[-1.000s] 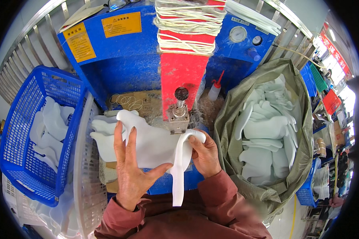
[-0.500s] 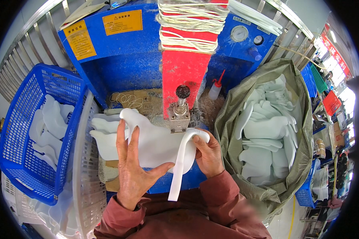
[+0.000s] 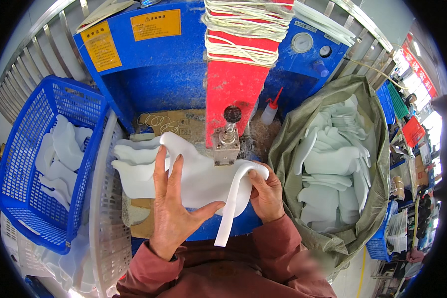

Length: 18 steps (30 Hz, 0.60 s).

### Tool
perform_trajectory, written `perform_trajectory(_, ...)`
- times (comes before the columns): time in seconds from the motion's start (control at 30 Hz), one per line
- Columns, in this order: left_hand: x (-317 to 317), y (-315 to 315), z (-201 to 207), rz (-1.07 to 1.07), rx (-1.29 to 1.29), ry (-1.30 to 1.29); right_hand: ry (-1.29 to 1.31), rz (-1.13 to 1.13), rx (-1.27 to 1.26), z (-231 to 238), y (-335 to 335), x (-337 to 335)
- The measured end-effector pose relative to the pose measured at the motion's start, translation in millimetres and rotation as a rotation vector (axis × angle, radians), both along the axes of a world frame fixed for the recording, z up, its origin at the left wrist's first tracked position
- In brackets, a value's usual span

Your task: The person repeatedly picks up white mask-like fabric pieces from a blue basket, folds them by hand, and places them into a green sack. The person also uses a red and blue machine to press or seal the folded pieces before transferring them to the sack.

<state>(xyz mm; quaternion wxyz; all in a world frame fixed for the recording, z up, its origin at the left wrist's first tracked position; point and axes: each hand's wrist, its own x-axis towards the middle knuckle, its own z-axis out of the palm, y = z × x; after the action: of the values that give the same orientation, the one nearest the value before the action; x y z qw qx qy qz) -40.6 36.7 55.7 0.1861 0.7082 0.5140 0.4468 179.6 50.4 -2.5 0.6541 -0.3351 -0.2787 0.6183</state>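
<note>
A white, smooth, curved flat piece, foam-like in look (image 3: 203,185), lies across the machine's work spot, its middle beneath a metal press head (image 3: 227,150). My left hand (image 3: 178,208) is open, fingers and thumb spread against the left end and near edge of the piece. My right hand (image 3: 266,191) grips the right end, thumb pressed on a narrow white strip (image 3: 228,213) that bends over there and hangs down toward me. The fingers beneath are partly hidden. Several similar white pieces (image 3: 134,171) lie stacked just left of my left hand.
A red machine arm (image 3: 232,89) wound with pale cord rises from the blue machine body (image 3: 169,94). A white squeeze bottle (image 3: 269,113) with a red nozzle stands behind. White pieces fill a blue basket (image 3: 74,246) at left and a green-grey sack (image 3: 283,149) at right.
Both hands and the white piece have shifted slightly right under the press head. The grip looks the same, and the head view has moved a little.
</note>
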Motion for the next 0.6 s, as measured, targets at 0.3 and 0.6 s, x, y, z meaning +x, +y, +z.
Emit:
perform_trajectory(0.3, 5.4, 8.4, 3.9, -0.019, -0.002, -0.018, -0.002, -0.026, -0.008, 1.2, 5.3, 5.3)
perform_trajectory(0.6, 7.8, 15.2, 2.5, -0.025, 0.002, -0.018, -0.003, -0.029, -0.022, 0.7, 8.9, 8.5)
